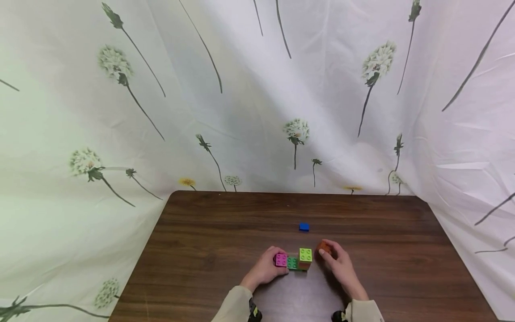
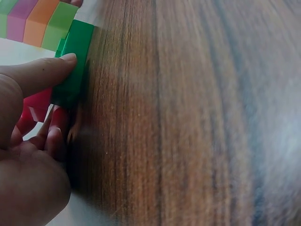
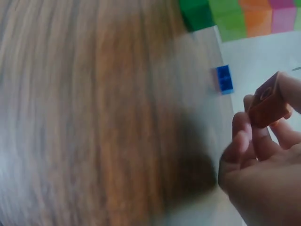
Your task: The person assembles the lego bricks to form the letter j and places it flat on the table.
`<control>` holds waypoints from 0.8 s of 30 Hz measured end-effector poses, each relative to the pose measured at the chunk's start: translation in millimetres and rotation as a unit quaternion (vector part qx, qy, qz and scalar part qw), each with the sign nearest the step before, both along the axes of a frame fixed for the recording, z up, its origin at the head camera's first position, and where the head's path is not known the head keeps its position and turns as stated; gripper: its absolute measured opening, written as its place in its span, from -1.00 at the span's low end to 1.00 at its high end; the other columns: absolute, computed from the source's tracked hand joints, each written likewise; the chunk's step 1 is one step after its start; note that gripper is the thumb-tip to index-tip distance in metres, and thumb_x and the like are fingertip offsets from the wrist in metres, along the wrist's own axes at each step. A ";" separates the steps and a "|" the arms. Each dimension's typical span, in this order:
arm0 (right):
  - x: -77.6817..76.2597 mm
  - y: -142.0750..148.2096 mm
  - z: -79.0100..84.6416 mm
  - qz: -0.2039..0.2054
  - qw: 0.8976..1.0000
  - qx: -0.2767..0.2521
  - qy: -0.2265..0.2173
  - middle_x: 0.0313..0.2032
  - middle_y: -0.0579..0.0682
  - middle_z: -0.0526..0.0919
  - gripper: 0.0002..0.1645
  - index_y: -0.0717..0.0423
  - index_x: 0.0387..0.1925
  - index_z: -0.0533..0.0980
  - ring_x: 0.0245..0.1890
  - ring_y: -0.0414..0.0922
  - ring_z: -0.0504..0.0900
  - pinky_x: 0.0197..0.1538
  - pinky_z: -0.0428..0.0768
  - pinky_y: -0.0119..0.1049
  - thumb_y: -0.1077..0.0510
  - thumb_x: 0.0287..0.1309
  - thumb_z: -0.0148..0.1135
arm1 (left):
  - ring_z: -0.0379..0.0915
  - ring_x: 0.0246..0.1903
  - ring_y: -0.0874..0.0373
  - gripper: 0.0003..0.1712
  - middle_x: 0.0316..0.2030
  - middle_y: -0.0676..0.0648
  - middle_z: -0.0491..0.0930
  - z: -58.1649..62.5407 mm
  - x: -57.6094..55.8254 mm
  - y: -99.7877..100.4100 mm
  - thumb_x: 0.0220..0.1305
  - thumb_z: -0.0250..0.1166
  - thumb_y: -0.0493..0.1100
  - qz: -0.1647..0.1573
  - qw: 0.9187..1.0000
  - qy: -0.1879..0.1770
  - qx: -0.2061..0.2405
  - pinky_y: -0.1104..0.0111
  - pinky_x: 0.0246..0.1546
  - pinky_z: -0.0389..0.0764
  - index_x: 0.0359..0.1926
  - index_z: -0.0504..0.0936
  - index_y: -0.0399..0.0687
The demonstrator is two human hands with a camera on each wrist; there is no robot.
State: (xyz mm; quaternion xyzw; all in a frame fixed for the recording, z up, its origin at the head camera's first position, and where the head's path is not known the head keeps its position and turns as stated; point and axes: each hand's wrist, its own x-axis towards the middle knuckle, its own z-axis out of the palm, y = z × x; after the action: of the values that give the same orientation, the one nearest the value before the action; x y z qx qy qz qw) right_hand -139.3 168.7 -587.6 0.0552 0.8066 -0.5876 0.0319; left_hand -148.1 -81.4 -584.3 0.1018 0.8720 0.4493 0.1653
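Observation:
On the tabletop lies a long green toy brick (image 1: 292, 263), with a pink brick (image 1: 281, 260) on its left end. A stack of lime, orange and purple bricks (image 2: 35, 21) rises from its other end, topped by a lime brick (image 1: 305, 254). My left hand (image 1: 265, 268) grips the pink end, its thumb on the side of the green brick. To the right of the stack, my right hand (image 1: 339, 264) pinches a loose orange-brown brick (image 3: 268, 103) between thumb and fingers. That brick is apart from the stack, held above the table.
A small blue brick (image 1: 304, 227) lies on the table beyond the stack. The dark wood-grain table (image 1: 209, 232) runs back to a white hanging cloth (image 1: 249, 112) printed with dandelions, which also lines both sides.

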 end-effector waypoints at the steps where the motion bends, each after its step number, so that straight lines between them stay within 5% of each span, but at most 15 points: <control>1: 1.3 -1.8 4.2 0.000 1.000 -0.001 0.003 -0.01 0.16 0.60 -0.47 0.16 0.22 0.42 -0.15 -0.21 0.50 -0.15 0.46 -0.41 0.05 0.27 0.22 | 0.39 -0.20 0.18 -0.58 -0.20 0.07 0.45 -0.4 -0.1 -0.1 0.00 0.50 -0.19 0.000 1.000 0.000 0.000 0.19 -0.14 0.47 -0.09 0.56 0.00; 12: 7.5 -13.9 29.0 0.025 0.996 0.014 0.080 -0.06 0.11 0.62 -0.54 0.15 0.19 0.44 -0.18 -0.25 0.53 -0.13 0.52 -0.39 0.06 0.33 0.15 | 0.39 -0.22 0.20 -0.58 -0.21 0.08 0.46 -2.9 -0.4 0.1 0.00 0.50 -0.18 0.000 1.000 0.013 -0.004 0.25 -0.15 0.45 -0.10 0.56 0.01; 24: 13.8 -24.9 36.5 0.081 0.992 0.028 0.091 -0.08 0.03 0.63 -0.53 0.02 0.18 0.47 -0.19 -0.25 0.55 -0.15 0.53 -0.38 0.11 0.23 0.26 | 0.39 -0.20 0.19 -0.58 -0.20 0.07 0.46 -1.2 -0.4 -0.2 0.01 0.50 -0.17 -0.005 1.000 0.007 -0.004 0.20 -0.14 0.47 -0.09 0.56 0.01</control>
State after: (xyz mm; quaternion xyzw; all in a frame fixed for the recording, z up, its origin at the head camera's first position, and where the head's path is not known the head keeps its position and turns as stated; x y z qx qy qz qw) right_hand -125.5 143.8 -551.1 -0.0626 0.8239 -0.5632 0.0044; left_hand -148.4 -81.6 -585.5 0.1092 0.8745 0.4439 0.1619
